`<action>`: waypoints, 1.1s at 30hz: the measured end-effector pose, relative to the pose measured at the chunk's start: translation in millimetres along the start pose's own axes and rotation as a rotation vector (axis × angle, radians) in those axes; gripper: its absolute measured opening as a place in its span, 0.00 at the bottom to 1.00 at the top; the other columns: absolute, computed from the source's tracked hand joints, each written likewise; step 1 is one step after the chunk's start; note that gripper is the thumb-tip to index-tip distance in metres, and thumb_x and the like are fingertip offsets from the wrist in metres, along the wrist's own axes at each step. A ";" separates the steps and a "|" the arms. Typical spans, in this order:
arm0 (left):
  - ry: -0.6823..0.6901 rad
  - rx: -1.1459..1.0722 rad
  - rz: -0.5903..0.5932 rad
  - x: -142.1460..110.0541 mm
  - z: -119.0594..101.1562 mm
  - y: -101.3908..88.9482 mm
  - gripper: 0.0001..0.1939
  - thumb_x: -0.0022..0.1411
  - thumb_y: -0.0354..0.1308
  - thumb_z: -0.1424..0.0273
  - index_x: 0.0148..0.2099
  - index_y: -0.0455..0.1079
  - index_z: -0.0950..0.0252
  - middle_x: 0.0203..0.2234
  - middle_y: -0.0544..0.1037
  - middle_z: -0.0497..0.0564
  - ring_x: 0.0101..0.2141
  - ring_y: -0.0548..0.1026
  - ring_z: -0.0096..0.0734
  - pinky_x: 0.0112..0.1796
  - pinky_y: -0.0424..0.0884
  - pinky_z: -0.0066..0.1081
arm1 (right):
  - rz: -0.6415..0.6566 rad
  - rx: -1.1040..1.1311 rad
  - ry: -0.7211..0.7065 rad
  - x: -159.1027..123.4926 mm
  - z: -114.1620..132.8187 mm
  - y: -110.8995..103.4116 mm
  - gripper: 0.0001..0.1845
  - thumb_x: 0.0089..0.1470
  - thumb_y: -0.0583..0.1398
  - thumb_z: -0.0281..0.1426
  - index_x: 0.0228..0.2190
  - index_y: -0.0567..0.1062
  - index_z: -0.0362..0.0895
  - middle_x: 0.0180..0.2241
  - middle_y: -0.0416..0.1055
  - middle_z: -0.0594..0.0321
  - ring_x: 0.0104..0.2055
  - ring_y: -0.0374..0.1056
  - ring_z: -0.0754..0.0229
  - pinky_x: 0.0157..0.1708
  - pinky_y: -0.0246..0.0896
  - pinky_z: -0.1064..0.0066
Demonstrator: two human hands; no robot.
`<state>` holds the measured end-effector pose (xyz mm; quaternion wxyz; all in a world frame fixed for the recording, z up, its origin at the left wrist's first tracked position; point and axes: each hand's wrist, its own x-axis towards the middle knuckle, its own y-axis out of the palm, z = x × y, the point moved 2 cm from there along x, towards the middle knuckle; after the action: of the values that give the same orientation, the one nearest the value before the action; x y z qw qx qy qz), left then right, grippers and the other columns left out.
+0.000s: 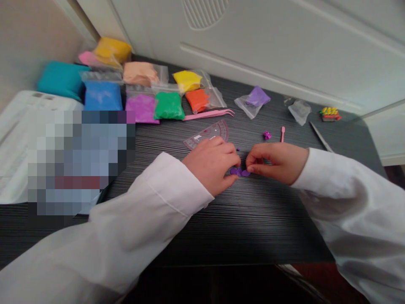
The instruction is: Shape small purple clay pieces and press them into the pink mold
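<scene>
A short row of flat, overlapping purple clay discs [239, 172] lies on the dark table between my hands. My right hand [278, 160] has thumb and index finger closed at the row's right end, pinching the last disc. At the left end, my left hand [215, 162] rests with bent fingers; its thumb and index finger stand apart on either side of the discs. A tiny purple bit [238, 149] sits just beyond the fingertips. Partly under my left hand is a clear protractor [207, 133]. Farther off, a small magenta clay flower [267, 135] stands near a pink small-headed tool [282, 133].
Bags of coloured clay, such as green [169, 105] and blue [103, 96], crowd the back left. Pink tweezers [209, 114] lie before them. An opened bag with purple clay [257, 96], an empty-looking bag [300, 112] and a thin metal tool [321, 137] lie toward the right.
</scene>
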<state>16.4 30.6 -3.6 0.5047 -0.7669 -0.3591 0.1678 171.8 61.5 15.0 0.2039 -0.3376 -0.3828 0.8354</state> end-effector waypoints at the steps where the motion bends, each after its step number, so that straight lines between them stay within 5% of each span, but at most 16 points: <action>1: 0.000 0.002 0.002 0.0 0.0 0.0 0.11 0.53 0.51 0.63 0.35 0.68 0.64 0.32 0.69 0.51 0.38 0.63 0.35 0.38 0.59 0.35 | 0.000 -0.002 0.010 0.6 0.2 -0.2 0.05 0.45 0.54 0.30 0.24 0.70 0.44 0.22 0.64 0.65 0.25 0.59 0.65 0.26 0.54 0.73; 33: 0.011 0.031 0.001 -0.3 -0.2 0.4 0.12 0.53 0.50 0.62 0.35 0.68 0.64 0.32 0.69 0.51 0.38 0.63 0.35 0.38 0.59 0.35 | -0.063 -0.135 0.095 1.0 8.6 4.2 0.06 0.44 0.55 0.31 0.24 0.70 0.43 0.23 0.63 0.65 0.24 0.57 0.67 0.25 0.51 0.75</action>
<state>16.5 30.2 -4.0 0.5183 -0.7602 -0.3534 0.1692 164.6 55.1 15.5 0.2247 -0.3776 -0.4387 0.7839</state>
